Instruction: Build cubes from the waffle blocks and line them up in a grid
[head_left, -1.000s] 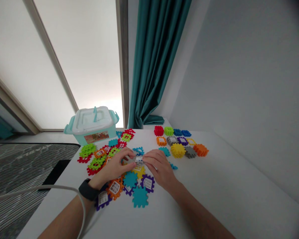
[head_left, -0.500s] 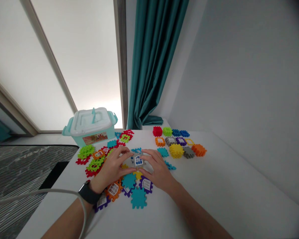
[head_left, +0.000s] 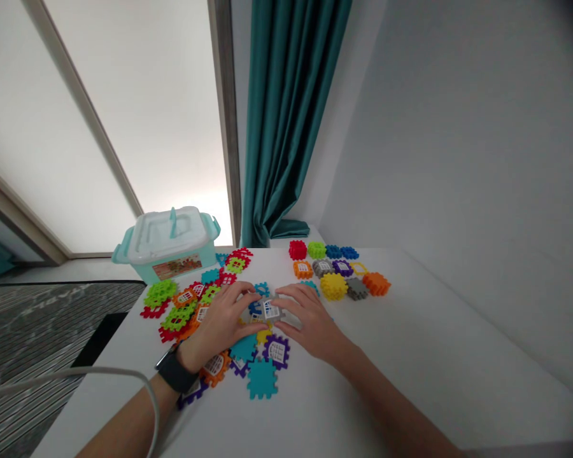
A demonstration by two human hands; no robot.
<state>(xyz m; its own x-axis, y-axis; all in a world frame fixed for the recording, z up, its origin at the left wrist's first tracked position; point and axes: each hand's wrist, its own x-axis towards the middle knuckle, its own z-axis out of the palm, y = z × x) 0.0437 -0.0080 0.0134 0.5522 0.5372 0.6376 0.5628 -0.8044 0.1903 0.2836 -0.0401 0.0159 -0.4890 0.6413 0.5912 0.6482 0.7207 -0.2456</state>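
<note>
- Holds the gray window piece (head_left: 271,310) over loose tiles near the middle of the white table (head_left: 325,401), with right hand (head_left: 312,324) clamped on its right edge.
- Curls left hand (head_left: 226,315) around the piece's left side, fingers and thumb apart from each other; cannot tell whether touching the edge or just beside it.
- Could tip or twist the piece out of right hand, through gripping mainly at one side.
- Could strain the toothed edge, through squeezing too hard or at a slant.
- Could drop it onto the yellow tile (head_left: 263,335) just in front and then mislay it among similar shapes, through loosening too early.
- Could push the turquoise tile (head_left: 242,348) out of place, through lowering left thumb.
- Could drag the purple tile (head_left: 192,391) beside left wrist, through drawing back with the dark watch (head_left: 176,372) so close to it.
- Could snag the white cable (head_left: 100,371), through raising left forearm into its loop.
- Could brush the yellow stack (head_left: 333,287), through swinging right hand outward and away; seems less likely to reach the orange stack (head_left: 377,284) beyond.
</note>
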